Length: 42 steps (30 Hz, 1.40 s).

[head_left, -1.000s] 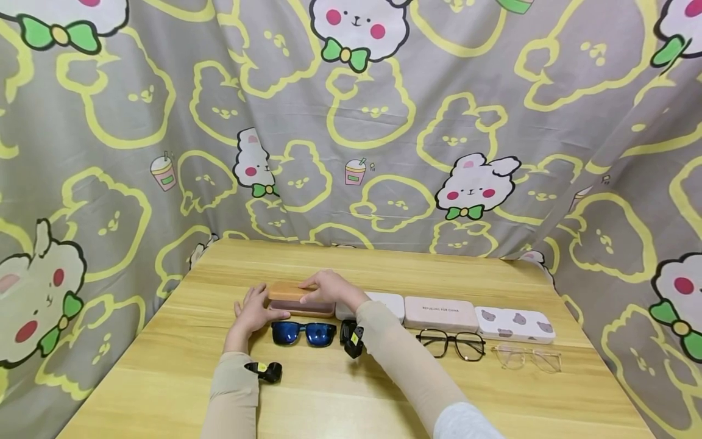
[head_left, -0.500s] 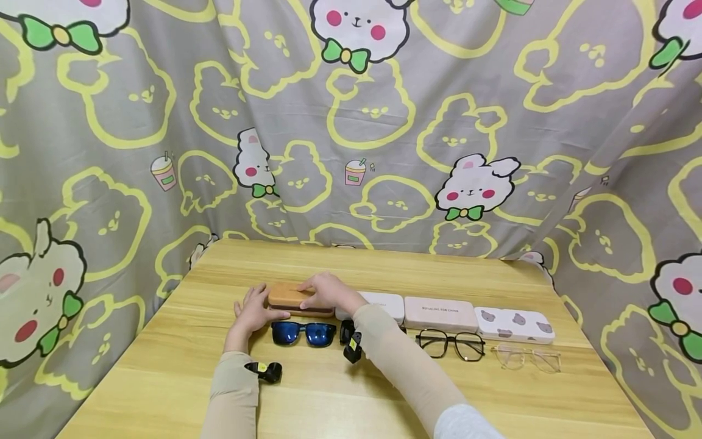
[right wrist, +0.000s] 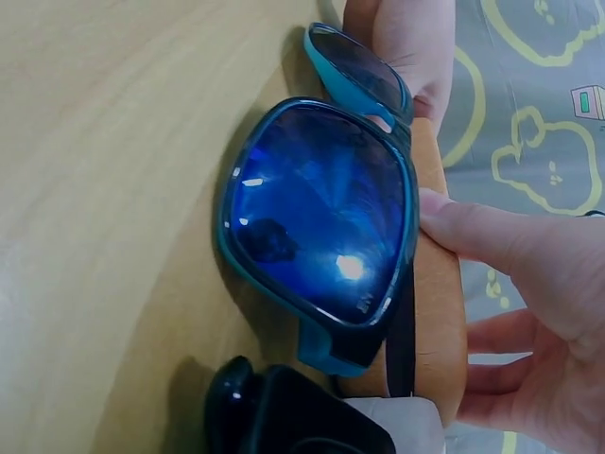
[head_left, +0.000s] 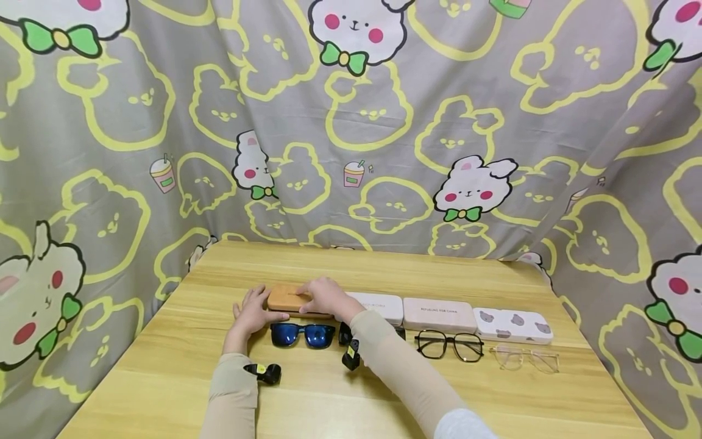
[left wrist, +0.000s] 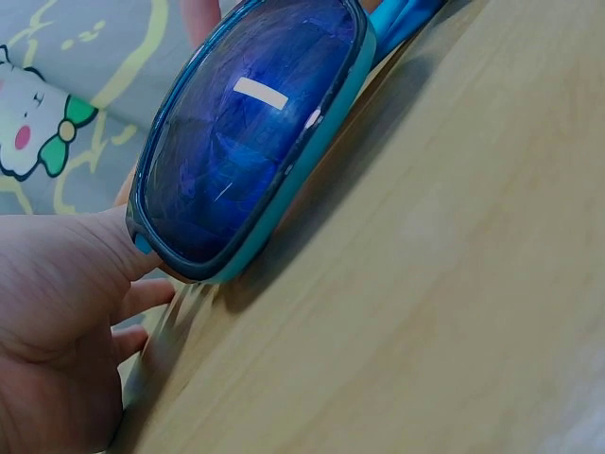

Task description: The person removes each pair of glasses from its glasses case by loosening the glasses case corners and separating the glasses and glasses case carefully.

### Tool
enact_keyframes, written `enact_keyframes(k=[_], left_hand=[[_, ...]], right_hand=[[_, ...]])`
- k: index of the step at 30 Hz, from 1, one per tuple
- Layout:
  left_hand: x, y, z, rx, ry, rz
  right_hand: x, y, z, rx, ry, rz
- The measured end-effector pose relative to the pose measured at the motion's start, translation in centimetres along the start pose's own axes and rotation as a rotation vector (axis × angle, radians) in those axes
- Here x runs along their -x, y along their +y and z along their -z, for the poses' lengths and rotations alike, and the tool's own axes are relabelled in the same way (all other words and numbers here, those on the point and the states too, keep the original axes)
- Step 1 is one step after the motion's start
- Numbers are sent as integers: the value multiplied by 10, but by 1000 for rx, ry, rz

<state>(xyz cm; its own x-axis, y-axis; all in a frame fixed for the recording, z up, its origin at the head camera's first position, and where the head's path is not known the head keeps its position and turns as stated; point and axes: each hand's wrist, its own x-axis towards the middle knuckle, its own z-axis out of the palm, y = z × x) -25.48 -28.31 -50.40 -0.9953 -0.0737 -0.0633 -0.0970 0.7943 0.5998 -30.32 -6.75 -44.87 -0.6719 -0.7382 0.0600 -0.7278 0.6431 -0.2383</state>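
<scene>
An orange glasses case (head_left: pixel 281 297) lies at the left end of a row of cases, its lid lowered and a thin dark strip showing along the front. My left hand (head_left: pixel 253 311) holds the case's left end, thumb along the front and fingers spread at the side. Across the lid, my right hand (head_left: pixel 326 296) grips it; its thumb is on the lid in the right wrist view and its other fingers reach behind the case (right wrist: pixel 442 293). Blue-lensed sunglasses (head_left: pixel 303 335) lie folded just in front and hide part of the left thumb in the left wrist view.
To the right stand a white case (head_left: pixel 378 306), a pale pink case (head_left: pixel 439 313) and a bear-patterned case (head_left: pixel 512 325). Black-framed glasses (head_left: pixel 450 346) and thin clear glasses (head_left: pixel 526 358) lie before them. Dark sunglasses (head_left: pixel 345 333) are partly hidden by my right forearm.
The orange case's lid has come down under my right hand, narrowing the gap at the front to a dark strip. My left hand has stayed at the case's left end.
</scene>
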Motion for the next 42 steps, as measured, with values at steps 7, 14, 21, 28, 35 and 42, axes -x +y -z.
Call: enact_keyframes(k=[7, 14, 21, 28, 35, 42], left_hand=[[-1, -1, 0, 10, 2, -5], [-1, -1, 0, 13, 3, -12], [0, -1, 0, 9, -4, -11], [1, 1, 1, 0, -16, -18], [3, 5, 4, -7, -43, -29], [8, 12, 18, 6, -93, -76]], right_hand=[[2, -3, -2, 29, 4, -16], [3, -6, -4, 68, 20, -19], [3, -8, -4, 68, 10, -35], [5, -9, -3, 73, -17, -48], [10, -10, -1, 97, -32, -42], [22, -8, 12, 103, 10, -42]])
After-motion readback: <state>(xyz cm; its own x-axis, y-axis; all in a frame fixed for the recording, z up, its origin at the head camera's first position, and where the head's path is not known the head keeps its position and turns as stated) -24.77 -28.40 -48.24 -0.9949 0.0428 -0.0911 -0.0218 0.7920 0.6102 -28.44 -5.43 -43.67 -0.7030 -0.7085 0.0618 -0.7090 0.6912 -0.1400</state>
